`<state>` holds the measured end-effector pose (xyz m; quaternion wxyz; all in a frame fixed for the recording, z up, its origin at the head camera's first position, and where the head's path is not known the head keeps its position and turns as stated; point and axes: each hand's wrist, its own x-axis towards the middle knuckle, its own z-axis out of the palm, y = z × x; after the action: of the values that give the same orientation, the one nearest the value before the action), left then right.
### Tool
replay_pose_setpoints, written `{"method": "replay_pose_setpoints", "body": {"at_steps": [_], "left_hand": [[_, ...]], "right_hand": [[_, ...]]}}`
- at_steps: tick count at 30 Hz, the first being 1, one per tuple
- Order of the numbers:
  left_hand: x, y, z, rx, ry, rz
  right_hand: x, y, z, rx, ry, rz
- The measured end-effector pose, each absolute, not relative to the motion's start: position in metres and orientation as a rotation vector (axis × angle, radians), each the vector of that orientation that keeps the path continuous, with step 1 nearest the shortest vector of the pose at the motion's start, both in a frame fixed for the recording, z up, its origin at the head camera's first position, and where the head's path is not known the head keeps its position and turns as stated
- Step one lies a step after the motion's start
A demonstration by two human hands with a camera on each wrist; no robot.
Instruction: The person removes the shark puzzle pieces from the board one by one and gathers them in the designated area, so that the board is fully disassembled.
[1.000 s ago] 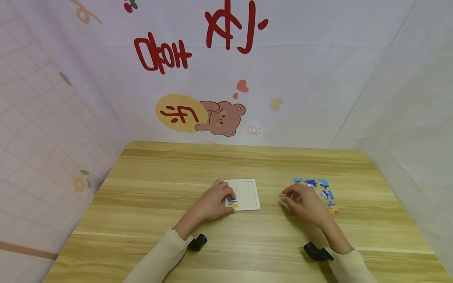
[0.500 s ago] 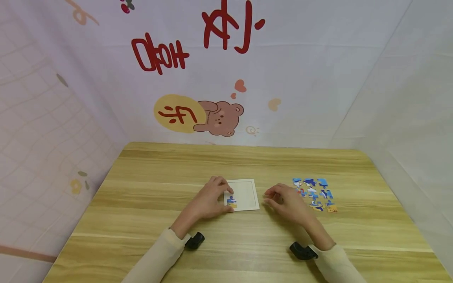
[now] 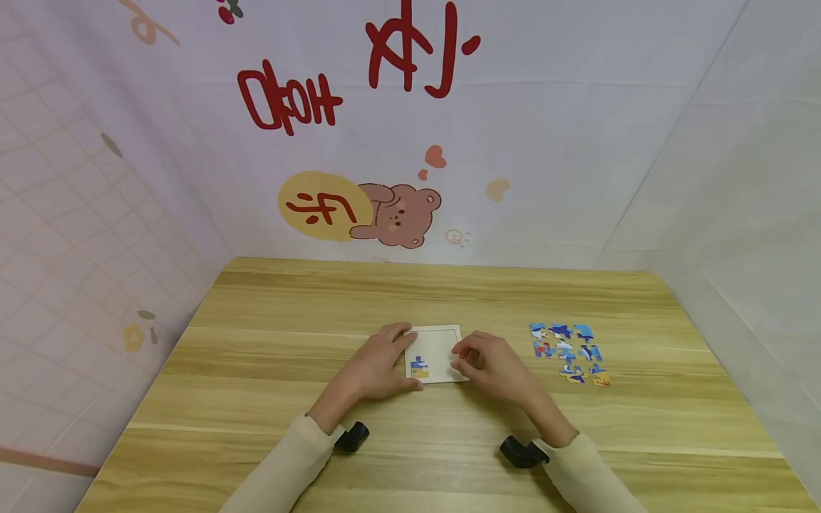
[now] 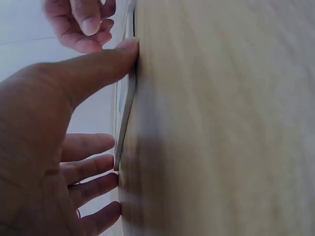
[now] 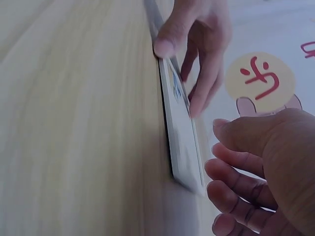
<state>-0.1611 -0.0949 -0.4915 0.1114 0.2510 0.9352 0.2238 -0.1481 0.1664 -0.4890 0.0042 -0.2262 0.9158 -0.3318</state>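
A white puzzle frame (image 3: 442, 353) lies on the table. One blue-and-yellow jigsaw piece (image 3: 420, 368) sits in its near left corner. My left hand (image 3: 378, 363) grips the frame across its left end, thumb at the near edge and fingers by the far edge. The right wrist view shows that hand (image 5: 202, 39) from the other side. My right hand (image 3: 490, 365) hovers at the frame's right edge, fingers bent loosely. In the right wrist view a gap shows between its thumb and fingers, with nothing visible in it.
Several loose jigsaw pieces (image 3: 566, 349) lie in rough rows on the wooden table (image 3: 308, 306), right of the right hand. Behind the table hangs a white printed cloth (image 3: 545, 128). Black wrist cameras (image 3: 524, 452) sit on both wrists.
My right hand has moved left, from over the loose pieces to the frame's right edge. The left hand's fingers have shifted back off the piece toward the frame's far left corner.
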Motion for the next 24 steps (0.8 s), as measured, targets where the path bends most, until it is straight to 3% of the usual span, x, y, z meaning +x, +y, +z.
{"method": "replay_pose_setpoints", "body": {"at_steps": [13, 24], "left_hand": [[-0.159, -0.098, -0.491, 0.759, 2.737, 0.628], [-0.161, -0.097, -0.496, 0.769, 2.743, 0.601]], "right_hand": [[-0.153, 0.125, -0.497, -0.793, 2.828, -1.022], [-0.152, 0.113, -0.506, -0.629, 2.89, -0.925]]}}
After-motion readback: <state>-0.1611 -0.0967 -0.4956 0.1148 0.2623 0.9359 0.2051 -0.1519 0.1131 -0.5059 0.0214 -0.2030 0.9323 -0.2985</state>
